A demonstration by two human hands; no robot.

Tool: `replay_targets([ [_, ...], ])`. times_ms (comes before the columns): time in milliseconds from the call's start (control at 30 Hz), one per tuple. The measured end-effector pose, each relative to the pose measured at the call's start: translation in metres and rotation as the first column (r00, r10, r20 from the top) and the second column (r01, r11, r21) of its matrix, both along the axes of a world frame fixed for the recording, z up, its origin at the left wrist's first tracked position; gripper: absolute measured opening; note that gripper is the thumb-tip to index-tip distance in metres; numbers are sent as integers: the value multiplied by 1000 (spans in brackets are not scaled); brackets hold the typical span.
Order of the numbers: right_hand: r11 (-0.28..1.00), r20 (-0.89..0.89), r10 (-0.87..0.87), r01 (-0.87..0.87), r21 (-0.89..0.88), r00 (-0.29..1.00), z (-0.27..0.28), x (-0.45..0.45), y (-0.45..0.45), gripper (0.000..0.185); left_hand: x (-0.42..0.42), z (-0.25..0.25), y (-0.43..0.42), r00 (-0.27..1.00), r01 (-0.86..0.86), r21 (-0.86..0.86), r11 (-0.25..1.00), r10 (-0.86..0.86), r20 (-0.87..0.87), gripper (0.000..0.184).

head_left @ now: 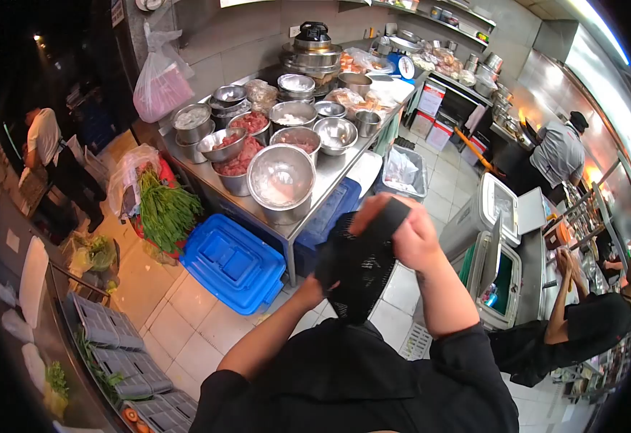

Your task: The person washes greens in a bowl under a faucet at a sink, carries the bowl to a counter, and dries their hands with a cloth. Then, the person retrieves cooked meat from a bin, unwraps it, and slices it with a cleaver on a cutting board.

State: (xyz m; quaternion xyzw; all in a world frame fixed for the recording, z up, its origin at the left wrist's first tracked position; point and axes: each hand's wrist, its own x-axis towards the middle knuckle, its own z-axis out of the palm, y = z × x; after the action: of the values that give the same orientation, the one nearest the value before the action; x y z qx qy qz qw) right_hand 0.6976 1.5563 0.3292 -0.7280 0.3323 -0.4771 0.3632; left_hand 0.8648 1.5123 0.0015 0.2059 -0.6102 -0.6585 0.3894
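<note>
Close in front of my chest I hold a black mesh cap (355,270); its net-like crown shows and a solid dark band or brim runs along the top. My right hand (413,238) is closed around that upper part, with the fingers partly blurred. Lower down, my left hand (311,291) grips the cap's left edge, and most of its fingers are hidden behind the mesh. Beyond the cap stands a steel table (330,184). A large steel bowl (281,175) is at its near corner, beside several bowls of raw red meat (242,155).
A blue lidded bin (232,260) is on the tiled floor, near leafy greens (165,209). White cooler boxes (499,206) stand to the right. Co-workers are at the right counter (582,317), the stove (557,148) and far left (52,155). Grey crates (124,353) sit lower left.
</note>
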Motion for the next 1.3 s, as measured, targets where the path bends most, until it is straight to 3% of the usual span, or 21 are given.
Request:
replay_targets([
  [33, 999, 25, -34, 34, -7, 999, -4, -7, 7, 22, -4, 14, 5, 1000, 5, 11, 1000, -5, 3, 73],
  [100, 997, 161, -50, 60, -56, 986, -20, -25, 19, 24, -11, 59, 18, 978, 208, 22, 978, -208, -18, 76],
  [133, 997, 199, -48, 57, -43, 979, -24, -36, 25, 24, -19, 39, 14, 942, 322, 36, 946, -316, -113, 77],
  [167, 994, 286, -69, 89, -56, 956, -27, -42, 34, 19, -12, 12, 9, 946, 279, 3, 960, -275, 171, 72],
  [233, 993, 487, -83, 115, -35, 870, -44, -59, 51, 17, 10, -22, 12, 927, 161, 6, 987, -153, 341, 61],
  [367, 961, 434, -255, 277, 14, 864, -72, -95, 100, 23, 104, -107, 49, 814, -212, 125, 969, 105, 571, 40],
  [400, 954, 392, -288, 295, 44, 874, -76, -100, 114, 23, 142, -159, 66, 744, -281, 28, 959, 200, 637, 45],
  [433, 949, 349, -313, 308, 70, 884, -79, -103, 126, 23, 173, -164, 91, 482, -290, -38, 956, 180, 858, 46],
  [467, 933, 287, -361, 340, 120, 888, -86, -107, 140, 23, 204, -194, 127, 288, -321, -20, 947, 118, 950, 44],
  [500, 914, 222, -402, 372, 166, 888, -93, -108, 153, 23, 259, -324, 181, 166, -35, -435, 900, 434, 885, 38],
  [533, 885, 150, -446, 411, 217, 882, -98, -105, 164, 22, 279, -299, 210, 31, -194, -85, 977, 93, 995, 38],
  [600, 858, 90, -466, 424, 290, 880, -126, -102, 186, 17, 297, -279, 253, -89, -257, 195, 947, -224, 971, 38],
  [700, 626, -183, -559, 557, 546, 808, -158, -79, 230, 23, 300, -277, 280, -108, -261, 343, 902, -380, 919, 38],
  [767, 540, -114, -590, 495, 680, 800, -186, -62, 262, 35, 301, -277, 284, -109, -248, 378, 892, -413, 904, 38],
  [833, 396, -183, -581, 472, 788, 793, -197, -44, 285, 39, 302, -277, 285, -103, -233, 395, 888, -427, 898, 38],
  [933, 288, -307, -569, 535, 795, 763, -189, -22, 301, 42, 304, -281, 288, -91, -216, 417, 883, -444, 892, 38],
  [1033, 176, -284, -694, 538, 824, 662, -206, -11, 327, 44, 307, -285, 290, -82, -198, 435, 878, -457, 886, 38],
  [1100, 176, -290, -695, 546, 819, 658, -216, -5, 342, 43, 309, -286, 293, -79, -188, 445, 876, -465, 882, 38],
  [1167, 41, -454, -678, 646, 762, 578, -221, -1, 353, 43, 312, -287, 294, -77, -184, 457, 870, -476, 876, 38],
  [1300, -6, -479, -678, 647, 762, 558, -213, 11, 360, 42, 314, -291, 299, -67, -163, 489, 857, -504, 861, 38],
])
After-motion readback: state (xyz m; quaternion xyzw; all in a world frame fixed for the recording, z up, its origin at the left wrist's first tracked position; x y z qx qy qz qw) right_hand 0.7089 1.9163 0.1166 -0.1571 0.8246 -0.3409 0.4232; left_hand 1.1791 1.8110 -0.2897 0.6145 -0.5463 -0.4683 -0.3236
